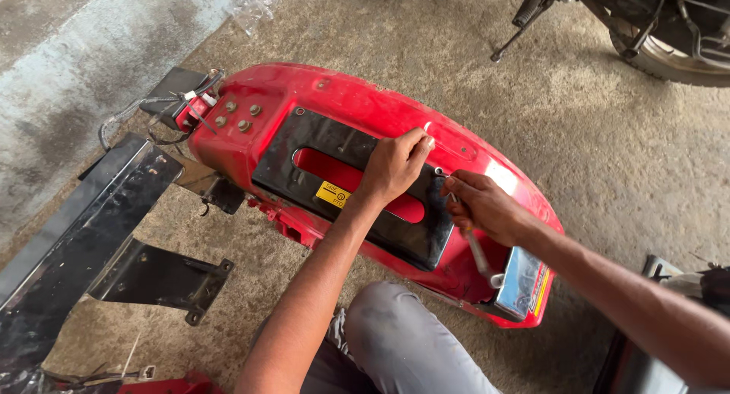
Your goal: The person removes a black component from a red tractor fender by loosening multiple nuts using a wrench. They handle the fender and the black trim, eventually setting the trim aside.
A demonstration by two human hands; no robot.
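Note:
A large red curved body panel (357,105) lies on the concrete floor, with a black slotted plate (414,230) fixed on its top. My left hand (395,164) rests on the plate's far edge, fingertips pinching something small and pale against the red surface. Just to the right, my right hand (487,206) is closed around a metal spanner (480,258) whose handle points down toward me. Several bolts (236,115) sit at the panel's left end beside loose wires (182,109).
A long black metal frame with a bracket (163,276) lies on the floor at left. A motorcycle wheel and footpeg (669,36) stand at the top right. My grey-trousered knee (403,333) is at the bottom centre. A dark object (646,363) sits at the lower right.

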